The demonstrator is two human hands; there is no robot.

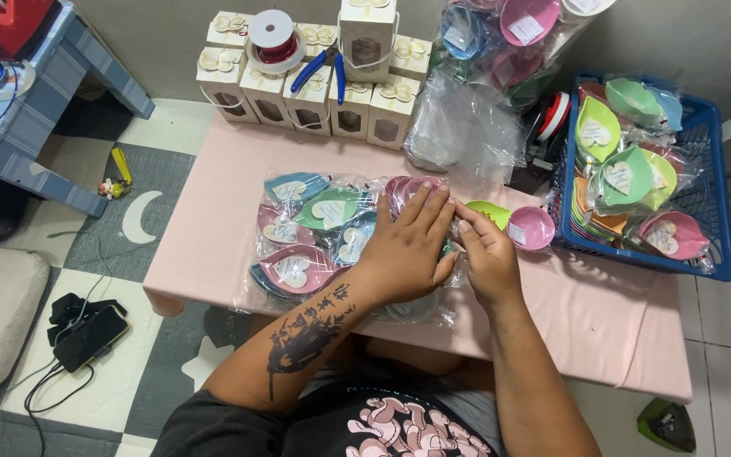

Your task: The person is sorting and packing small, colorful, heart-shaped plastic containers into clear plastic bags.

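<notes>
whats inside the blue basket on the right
The blue basket holds a heap of leaf-shaped dishes in clear wrap: green, pink, orange, pale blue. The basket's floor and whatever lies under the heap are covered.

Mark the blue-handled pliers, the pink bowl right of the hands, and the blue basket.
blue-handled pliers (321,69), head view, on the crossing of the handles.
pink bowl (531,228), head view, on its inside.
blue basket (707,196), head view, on the bare right wall.

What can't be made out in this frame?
- Head view: what the left hand and right hand pinch; fingers and glare on the clear bag hide it.
- Blue basket: lower layers buried under bagged dishes.
- White boxes: contents too small.
- Red thing, top left: cut off.
</notes>
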